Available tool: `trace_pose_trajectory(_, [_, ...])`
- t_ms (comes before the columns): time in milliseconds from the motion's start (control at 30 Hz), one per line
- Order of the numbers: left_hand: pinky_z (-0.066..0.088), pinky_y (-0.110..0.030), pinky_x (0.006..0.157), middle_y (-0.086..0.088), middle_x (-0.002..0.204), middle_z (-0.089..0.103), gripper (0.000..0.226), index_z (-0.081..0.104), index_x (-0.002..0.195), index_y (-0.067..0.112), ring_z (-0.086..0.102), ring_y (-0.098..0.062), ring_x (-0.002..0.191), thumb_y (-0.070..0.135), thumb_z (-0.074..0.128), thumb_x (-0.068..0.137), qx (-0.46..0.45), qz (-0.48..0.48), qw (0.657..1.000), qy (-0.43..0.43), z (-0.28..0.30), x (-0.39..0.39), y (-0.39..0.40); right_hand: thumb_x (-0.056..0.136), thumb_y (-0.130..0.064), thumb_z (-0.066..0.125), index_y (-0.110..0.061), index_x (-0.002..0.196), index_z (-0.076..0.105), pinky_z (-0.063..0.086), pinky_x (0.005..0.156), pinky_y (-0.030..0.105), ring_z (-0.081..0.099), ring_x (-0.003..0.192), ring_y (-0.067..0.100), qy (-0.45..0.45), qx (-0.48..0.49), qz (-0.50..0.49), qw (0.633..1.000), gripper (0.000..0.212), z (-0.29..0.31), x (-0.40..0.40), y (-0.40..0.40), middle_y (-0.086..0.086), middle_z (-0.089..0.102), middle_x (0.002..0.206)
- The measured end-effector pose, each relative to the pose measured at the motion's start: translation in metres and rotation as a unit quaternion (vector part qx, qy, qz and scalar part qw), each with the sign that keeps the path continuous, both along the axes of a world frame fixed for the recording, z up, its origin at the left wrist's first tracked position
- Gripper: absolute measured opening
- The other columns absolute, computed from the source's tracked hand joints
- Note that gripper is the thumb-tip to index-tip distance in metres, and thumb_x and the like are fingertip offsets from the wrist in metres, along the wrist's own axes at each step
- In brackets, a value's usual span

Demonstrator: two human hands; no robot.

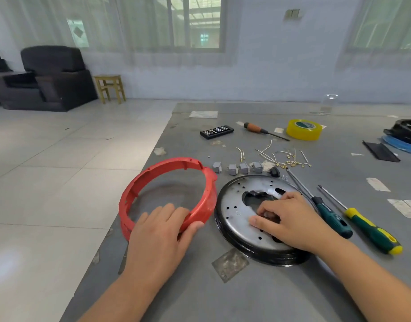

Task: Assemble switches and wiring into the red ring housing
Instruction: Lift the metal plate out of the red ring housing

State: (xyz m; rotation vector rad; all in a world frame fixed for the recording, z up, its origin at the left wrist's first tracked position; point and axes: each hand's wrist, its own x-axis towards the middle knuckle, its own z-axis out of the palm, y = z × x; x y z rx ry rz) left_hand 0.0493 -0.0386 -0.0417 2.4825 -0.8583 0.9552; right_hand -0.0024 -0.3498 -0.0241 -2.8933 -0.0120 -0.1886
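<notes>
On a grey surface (292,298), the left hand (158,238) grips the near rim of the red ring housing (167,196), fingers inside and thumb outside, while the right hand (290,219) rests curled fingers on a round metal plate (234,205) beside it, grey switches (238,168) and loose wires (283,156) lying just beyond.

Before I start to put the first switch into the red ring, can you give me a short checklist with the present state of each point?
1. Red ring housing held steady: ok, left hand grips its near rim.
2. Switches within reach: ok, a row of grey ones lies behind the ring.
3. Wires available: ok, loose on the table.
4. Right hand free: not ok, its fingers rest on the metal plate.
5. Screwdrivers at hand: ok.
6. Ring's switch slots facing you: cannot tell.
</notes>
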Motion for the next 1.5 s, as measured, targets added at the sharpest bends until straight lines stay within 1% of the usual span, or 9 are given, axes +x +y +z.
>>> trace_pose_trajectory(267, [0.040, -0.014, 0.067, 0.020, 0.081, 0.056, 0.039, 0.055, 0.096, 0.042, 0.054, -0.003, 0.073, 0.075, 0.035, 0.101, -0.286, -0.126, 0.938, 0.148, 0.018, -0.016, 0.000, 0.088, -0.075, 0.039, -0.038, 0.117, 0.068, 0.045, 0.095, 0.023, 0.054, 0.106, -0.007, -0.131, 0.121, -0.004, 0.984, 0.055, 0.025, -0.005, 0.026, -0.027, 0.062, 0.110])
trace_pose_trajectory(467, [0.048, -0.032, 0.068, 0.002, 0.075, 0.060, 0.044, 0.072, 0.086, 0.030, 0.051, -0.011, 0.062, 0.073, 0.062, 0.090, -0.631, -0.223, 0.656, 0.348, 0.037, -0.001, -0.004, 0.096, -0.059, 0.057, -0.054, 0.139, 0.047, 0.048, 0.106, 0.033, 0.058, 0.119, -0.004, -0.052, 0.276, 0.034, 0.959, 0.044, 0.039, 0.038, 0.058, -0.031, 0.057, 0.134])
trace_pose_trajectory(533, [0.049, -0.033, 0.065, 0.001, 0.064, 0.047, 0.043, 0.073, 0.092, 0.022, 0.045, -0.013, 0.056, 0.060, 0.056, 0.101, -0.665, -0.247, 0.603, 0.365, 0.035, 0.008, 0.000, 0.100, -0.045, 0.061, -0.064, 0.121, 0.050, 0.051, 0.102, 0.030, 0.064, 0.114, -0.003, -0.042, 0.358, 0.057, 0.931, 0.031, 0.036, 0.054, 0.069, -0.031, 0.065, 0.122])
trace_pose_trajectory(700, [0.043, -0.032, 0.063, 0.002, 0.063, 0.030, 0.048, 0.072, 0.098, 0.020, 0.032, -0.015, 0.055, 0.060, 0.046, 0.105, -0.716, -0.239, 0.515, 0.407, 0.030, 0.019, 0.013, 0.097, -0.033, 0.065, -0.027, 0.107, 0.063, 0.051, 0.079, 0.032, 0.067, 0.087, 0.010, -0.083, 0.377, -0.042, 0.922, 0.011, 0.020, 0.085, 0.089, -0.006, 0.071, 0.094])
trace_pose_trajectory(900, [0.046, -0.032, 0.060, -0.001, 0.079, 0.054, 0.052, 0.059, 0.122, 0.026, 0.048, -0.015, 0.061, 0.071, 0.052, 0.097, -0.743, -0.161, 0.525, 0.384, 0.025, 0.028, 0.022, 0.093, -0.030, 0.064, -0.028, 0.094, 0.066, 0.052, 0.077, 0.033, 0.069, 0.081, 0.010, -0.062, 0.369, -0.044, 0.926, 0.003, 0.018, 0.083, 0.096, -0.006, 0.073, 0.085])
trace_pose_trajectory(1000, [0.051, -0.027, 0.063, 0.005, 0.106, 0.064, 0.043, 0.054, 0.135, 0.049, 0.060, -0.010, 0.071, 0.057, 0.066, 0.094, -0.707, -0.110, 0.606, 0.346, 0.025, 0.028, 0.025, 0.095, -0.040, 0.059, -0.024, 0.091, 0.066, 0.053, 0.084, 0.039, 0.067, 0.086, 0.016, -0.078, 0.309, -0.044, 0.947, 0.017, 0.014, 0.077, 0.100, -0.005, 0.071, 0.086])
trace_pose_trajectory(1233, [0.050, -0.025, 0.072, 0.014, 0.078, 0.074, 0.035, 0.069, 0.127, 0.031, 0.069, -0.003, 0.072, 0.014, 0.050, 0.103, -0.690, 0.019, 0.620, 0.374, 0.016, 0.036, 0.031, 0.102, -0.048, 0.053, -0.017, 0.139, 0.061, 0.029, 0.122, 0.037, 0.036, 0.147, 0.023, -0.051, 0.191, -0.018, 0.980, 0.049, 0.016, 0.072, 0.101, 0.007, 0.042, 0.155])
trace_pose_trajectory(1367, [0.050, -0.019, 0.059, 0.012, 0.078, 0.069, 0.044, 0.078, 0.088, 0.033, 0.062, -0.008, 0.071, 0.003, 0.046, 0.093, -0.645, 0.054, 0.643, 0.410, 0.008, 0.039, 0.035, 0.096, -0.061, 0.053, -0.021, 0.140, 0.056, 0.031, 0.118, 0.037, 0.038, 0.140, 0.020, -0.069, 0.122, 0.000, 0.990, 0.060, 0.029, 0.043, 0.081, -0.002, 0.045, 0.144])
trace_pose_trajectory(1500, [0.058, -0.035, 0.083, 0.009, 0.118, 0.072, 0.062, 0.068, 0.133, 0.032, 0.068, -0.017, 0.105, 0.010, 0.045, 0.080, -0.554, 0.070, 0.717, 0.417, 0.007, 0.039, 0.035, 0.060, -0.099, 0.037, -0.035, 0.126, 0.048, 0.033, 0.103, 0.039, 0.042, 0.123, 0.016, 0.032, 0.003, -0.042, 0.999, 0.093, 0.035, -0.003, 0.059, -0.014, 0.040, 0.118])
